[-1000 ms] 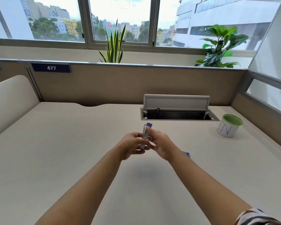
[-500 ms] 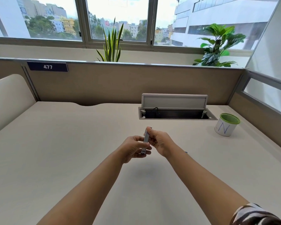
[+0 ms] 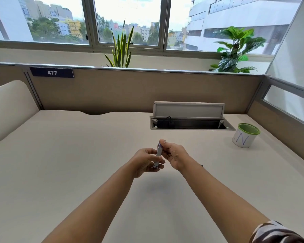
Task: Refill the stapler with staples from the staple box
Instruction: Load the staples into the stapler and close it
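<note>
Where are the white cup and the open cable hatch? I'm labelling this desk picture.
white cup (image 3: 242, 140): head view, on its side wall by the letter N.
cable hatch (image 3: 189, 110): head view, on its raised lid.

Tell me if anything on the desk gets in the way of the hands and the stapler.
Nothing visible does. Both the left hand and the right hand already grip the stapler above the bare desk. The cup stands far off to the right.
</note>
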### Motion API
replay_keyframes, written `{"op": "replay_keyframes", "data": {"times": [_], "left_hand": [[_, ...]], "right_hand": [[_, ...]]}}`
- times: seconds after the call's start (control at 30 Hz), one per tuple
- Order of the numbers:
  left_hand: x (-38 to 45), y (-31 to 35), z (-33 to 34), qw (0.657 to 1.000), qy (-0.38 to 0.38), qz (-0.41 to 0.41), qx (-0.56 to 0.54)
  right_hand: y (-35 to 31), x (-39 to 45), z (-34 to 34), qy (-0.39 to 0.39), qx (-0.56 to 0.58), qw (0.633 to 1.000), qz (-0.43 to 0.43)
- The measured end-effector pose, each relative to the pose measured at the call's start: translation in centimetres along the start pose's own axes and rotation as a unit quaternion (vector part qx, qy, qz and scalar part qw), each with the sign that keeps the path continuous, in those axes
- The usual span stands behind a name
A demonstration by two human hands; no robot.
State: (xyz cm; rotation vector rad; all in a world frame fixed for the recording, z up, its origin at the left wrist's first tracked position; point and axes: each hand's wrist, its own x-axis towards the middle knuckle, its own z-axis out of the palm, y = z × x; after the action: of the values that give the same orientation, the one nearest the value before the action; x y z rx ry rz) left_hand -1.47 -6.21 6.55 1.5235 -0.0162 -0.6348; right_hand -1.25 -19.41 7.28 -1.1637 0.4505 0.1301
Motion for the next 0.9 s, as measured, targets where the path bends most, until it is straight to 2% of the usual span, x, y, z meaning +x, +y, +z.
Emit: {"op": "replay_keyframes", "data": {"times": [0.23, 0.47, 0.57, 0.73, 0.9], "left_hand": [[0.0, 0.3, 0.0, 0.999, -0.02, -0.019, -0.017], [0.0, 0.4, 0.0, 0.978, -0.075, -0.067, -0.181], [0.2, 0.4, 0.1, 0.972, -0.072, -0.076, -0.21], [0.5, 0.3, 1.4, 0.983, -0.056, -0.073, -0.157], [1.1, 0.5, 4.2, 0.998, -0.007, -0.053, 0.037]], "right_hand": [[-0.4, -0.7, 0.0, -0.031, -0.059, 0.998, 0.014], [-0.4, -1.4, -0.4, -0.076, -0.142, 0.982, 0.099], [-0.1, -1.6, -0.7, -0.066, -0.138, 0.984, 0.088], [0.1, -2.0, -1.8, -0.047, -0.198, 0.978, 0.037], [-0.7, -2.1, -3.2, -0.024, -0.209, 0.978, 0.01]]}}
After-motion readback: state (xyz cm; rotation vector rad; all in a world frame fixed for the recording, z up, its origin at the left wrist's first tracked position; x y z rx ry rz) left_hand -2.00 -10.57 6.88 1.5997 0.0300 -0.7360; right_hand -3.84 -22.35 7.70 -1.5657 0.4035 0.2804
